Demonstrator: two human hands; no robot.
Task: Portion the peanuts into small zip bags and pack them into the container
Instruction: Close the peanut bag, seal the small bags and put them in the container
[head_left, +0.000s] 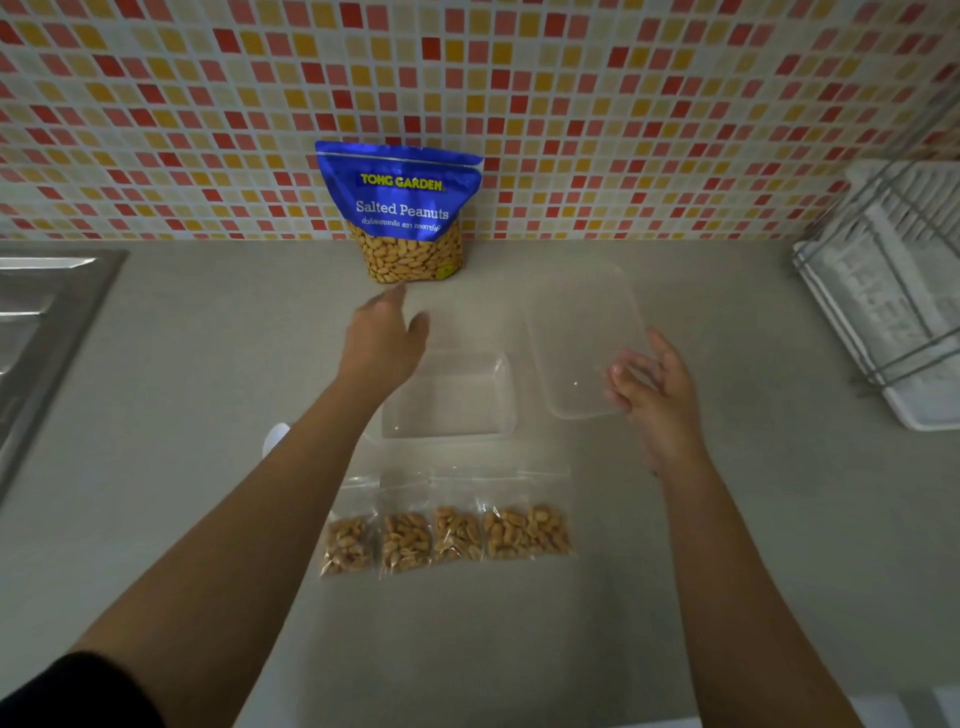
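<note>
Here, a person's two bare hands reach out over a grey table. The left hand stretches forward above the far left corner of a clear plastic container. Its fingers are straight, its thumb is spread, and it holds nothing. Its fingertips come close to the foot of a blue Salted Peanuts bag, which stands upright against the tiled wall, its clear lower window showing nuts.

The right hand hovers at the near right corner of the clear container lid, fingers loosely spread and gripping nothing. Whether they touch the lid cannot be told. The lid lies flat on the table just to the right of the container, and the container sits open with nothing visible inside.

Nearer the person, four small zip bags lie flat in a row, side by side and slightly overlapping. Each has peanuts gathered at its near end. They lie on the table just in front of the container, outside it.

A small white object peeks out beside the left forearm; what it is cannot be told. A steel sink is at the left edge and a white dish rack at the right. A black sleeve covers the left upper arm.
</note>
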